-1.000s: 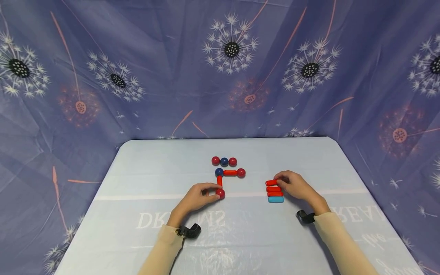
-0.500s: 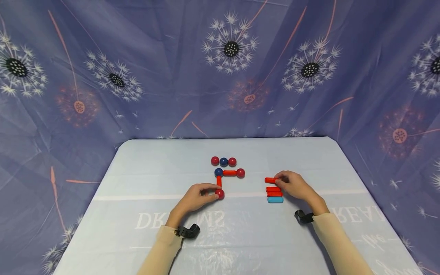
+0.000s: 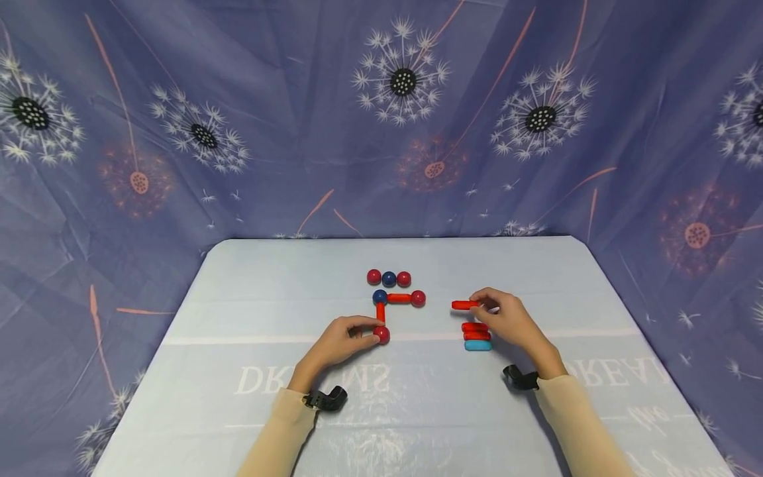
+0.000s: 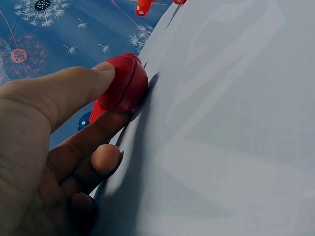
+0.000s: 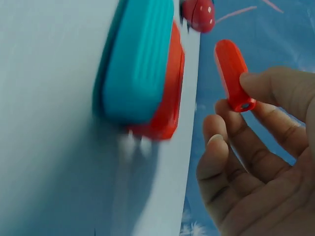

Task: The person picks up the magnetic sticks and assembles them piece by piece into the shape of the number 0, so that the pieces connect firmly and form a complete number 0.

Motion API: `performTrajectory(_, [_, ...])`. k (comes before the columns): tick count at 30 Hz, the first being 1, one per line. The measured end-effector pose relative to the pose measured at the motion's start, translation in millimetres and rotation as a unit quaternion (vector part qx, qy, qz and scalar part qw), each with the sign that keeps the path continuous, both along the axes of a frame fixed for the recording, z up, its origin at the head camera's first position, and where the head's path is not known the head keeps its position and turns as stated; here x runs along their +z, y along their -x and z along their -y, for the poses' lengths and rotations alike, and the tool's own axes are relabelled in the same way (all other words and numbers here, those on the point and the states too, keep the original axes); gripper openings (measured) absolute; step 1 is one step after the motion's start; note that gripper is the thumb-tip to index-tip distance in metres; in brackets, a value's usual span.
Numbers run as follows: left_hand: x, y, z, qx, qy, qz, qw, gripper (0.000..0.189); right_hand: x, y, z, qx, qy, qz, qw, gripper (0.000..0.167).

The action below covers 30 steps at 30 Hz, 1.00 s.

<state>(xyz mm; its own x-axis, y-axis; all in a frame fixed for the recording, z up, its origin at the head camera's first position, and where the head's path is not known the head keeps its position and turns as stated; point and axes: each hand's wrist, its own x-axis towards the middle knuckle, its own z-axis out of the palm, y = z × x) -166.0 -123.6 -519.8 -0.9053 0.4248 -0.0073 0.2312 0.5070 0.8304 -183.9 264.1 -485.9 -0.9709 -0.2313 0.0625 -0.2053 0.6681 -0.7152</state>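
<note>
My left hand (image 3: 340, 341) pinches a red ball (image 3: 381, 335) between thumb and fingers; its middle seam shows in the left wrist view. A red rod (image 3: 380, 313) runs from that ball up to a blue ball (image 3: 379, 297). From there another red rod (image 3: 399, 299) reaches right to a second red ball (image 3: 418, 299), making an L shape. My right hand (image 3: 503, 318) pinches one end of a loose red rod (image 5: 230, 71), which has a hole in its near end. In the head view the rod points left, toward the L shape.
Behind the L shape sits a row of a red ball (image 3: 373, 277), a blue ball (image 3: 389, 279) and another red ball (image 3: 404, 279). Below my right hand lie two red rods (image 3: 475, 327) and a light blue rod (image 3: 478, 346). A patterned curtain (image 3: 298, 132) borders the white table (image 3: 417, 411).
My right hand has taken the top red rod away from the other rods, moving it up and slightly left. The left hand stays on the red ball.
</note>
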Motion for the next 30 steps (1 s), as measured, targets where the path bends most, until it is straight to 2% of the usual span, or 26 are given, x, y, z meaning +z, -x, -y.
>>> performTrajectory(5, [0.5,1.3,-0.2,0.006,-0.002,0.001,1.0000,0.030,0.4,-4.9,17.9,0.022,0.020,0.002,0.9995,0.016])
performTrajectory(11, [0.4,2.7,-0.8,-0.002,-0.003,0.008,1.0000,0.031,-6.3,-11.8,37.1,0.045,0.040,0.006,0.9982,0.013])
performTrajectory(19, [-1.3,2.5,-0.6,-0.005,0.002,0.018,0.9998,0.032,-12.6,-21.4,58.4,0.065,0.048,0.010,0.9967,0.012])
performTrajectory(30, [-3.4,3.3,-1.6,-0.006,0.008,0.004,0.9999,0.031,-19.0,-23.6,79.1,0.089,0.040,0.029,0.9949,0.011])
